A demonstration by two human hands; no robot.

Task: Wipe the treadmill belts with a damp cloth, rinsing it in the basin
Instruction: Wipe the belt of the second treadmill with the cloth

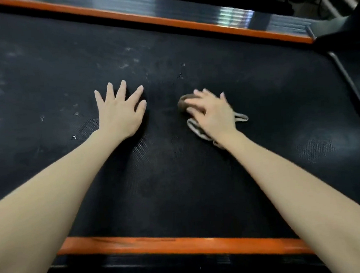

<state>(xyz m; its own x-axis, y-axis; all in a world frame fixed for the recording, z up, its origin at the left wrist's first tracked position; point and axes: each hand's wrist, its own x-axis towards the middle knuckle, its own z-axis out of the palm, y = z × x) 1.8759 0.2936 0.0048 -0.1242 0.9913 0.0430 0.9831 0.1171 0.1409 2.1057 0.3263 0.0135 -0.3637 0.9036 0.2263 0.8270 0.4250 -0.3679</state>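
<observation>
Nearest the viewer runs an orange side strip (181,245), and beyond it lies the black textured treadmill belt (177,178), seen across its width. Both forearms reach over this strip onto the belt. The left hand (120,112) rests flat with fingers spread and holds nothing, apparently as a brace. The right hand (213,111) presses down on the cloth (193,127), its fingers laid nearly straight over the bunched fabric rather than clenched round it, though blur softens the detail. Pale edges of the cloth show beside the palm and wrist, and a brown, soiled fold shows at the fingertips. Grey dusty smudges (126,64) lie farther out and to the left, so much of the belt probably remains to be wiped. Good practice here calls for even pressure, overlapping strokes towards those smudges, and a rinse soon. The basin is not in view. A second orange strip (168,21) borders the far edge.
</observation>
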